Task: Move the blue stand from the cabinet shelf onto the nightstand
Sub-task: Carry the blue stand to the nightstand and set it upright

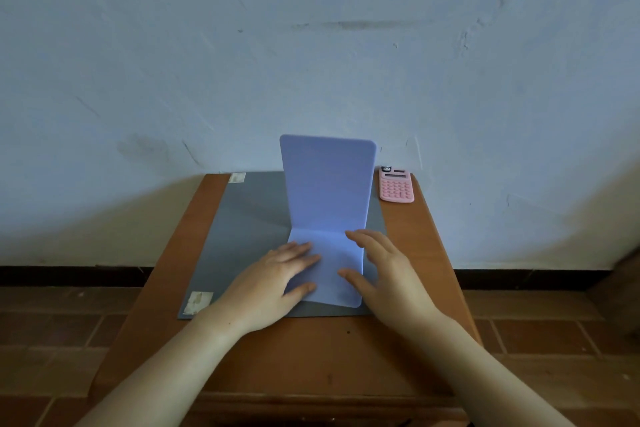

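Home room, likely bedroom: wooden nightstand (311, 350) against scuffed white plaster wall (242, 62), red-brown tile floor (52, 329), pink calculator (396, 185) on nightstand.

Two bare arms of one person are seen from above. The left hand (277, 279) and right hand (384, 274) are uncovered, with smooth, rounded fingers. The left forearm (166, 367) is bare to the lower edge of the view and bears a small dark mole (228, 323) near the wrist. The right forearm (491, 367) is likewise bare and smooth.
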`<state>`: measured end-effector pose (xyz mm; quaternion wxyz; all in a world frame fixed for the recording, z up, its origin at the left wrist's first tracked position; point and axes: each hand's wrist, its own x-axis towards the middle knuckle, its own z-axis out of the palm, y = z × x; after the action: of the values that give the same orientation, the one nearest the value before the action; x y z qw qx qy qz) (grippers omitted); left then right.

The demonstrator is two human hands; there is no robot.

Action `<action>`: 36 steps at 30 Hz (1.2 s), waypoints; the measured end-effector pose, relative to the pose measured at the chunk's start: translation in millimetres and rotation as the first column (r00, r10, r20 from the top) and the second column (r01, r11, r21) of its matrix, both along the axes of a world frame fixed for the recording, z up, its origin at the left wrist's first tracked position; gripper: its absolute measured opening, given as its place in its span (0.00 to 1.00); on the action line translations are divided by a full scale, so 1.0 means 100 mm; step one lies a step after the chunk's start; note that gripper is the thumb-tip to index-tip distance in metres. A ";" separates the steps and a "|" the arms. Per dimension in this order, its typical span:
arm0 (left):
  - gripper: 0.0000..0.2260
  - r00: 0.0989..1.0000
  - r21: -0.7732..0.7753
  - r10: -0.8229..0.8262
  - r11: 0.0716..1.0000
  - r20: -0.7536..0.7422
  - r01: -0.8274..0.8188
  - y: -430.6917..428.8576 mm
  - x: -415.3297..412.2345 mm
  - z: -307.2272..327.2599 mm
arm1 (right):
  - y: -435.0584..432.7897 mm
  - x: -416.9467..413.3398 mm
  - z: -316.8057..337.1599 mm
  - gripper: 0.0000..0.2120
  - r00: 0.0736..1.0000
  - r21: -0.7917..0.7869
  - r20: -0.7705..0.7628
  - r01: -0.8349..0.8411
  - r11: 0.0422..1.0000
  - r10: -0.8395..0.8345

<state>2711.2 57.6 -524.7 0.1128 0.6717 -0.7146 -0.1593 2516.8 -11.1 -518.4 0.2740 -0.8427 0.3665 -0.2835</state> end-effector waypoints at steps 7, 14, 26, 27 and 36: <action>0.22 1.000 -0.025 0.020 0.999 -0.015 -0.020 0.01 -0.02 -0.02 | 0.03 0.04 -0.05 0.23 0.989 -0.021 -0.133 -0.071 0.997 0.067; 0.19 1.000 -0.008 0.002 1.000 -0.008 -0.002 0.13 0.05 0.04 | 0.10 0.08 -0.06 0.27 0.944 0.038 -0.291 -0.153 0.987 0.158; 0.20 1.000 -0.044 0.020 0.999 0.020 -0.019 -0.08 0.04 0.02 | -0.13 0.09 0.00 0.26 0.889 0.014 -0.427 -0.180 0.984 0.169; 0.20 0.999 -0.047 0.022 0.999 0.023 -0.021 -0.10 0.03 0.01 | -0.15 0.09 0.00 0.27 0.879 0.012 -0.444 -0.186 0.982 0.172; 0.20 0.997 -0.049 0.019 0.999 0.076 -0.016 -0.44 -0.01 0.00 | -0.52 0.11 0.09 0.26 0.796 -0.003 -0.571 -0.245 0.970 0.199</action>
<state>2710.3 13.5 -524.9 0.1029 0.6806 -0.7162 -0.1152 2527.3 -63.5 -509.6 0.1517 -0.9356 0.3188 -0.0003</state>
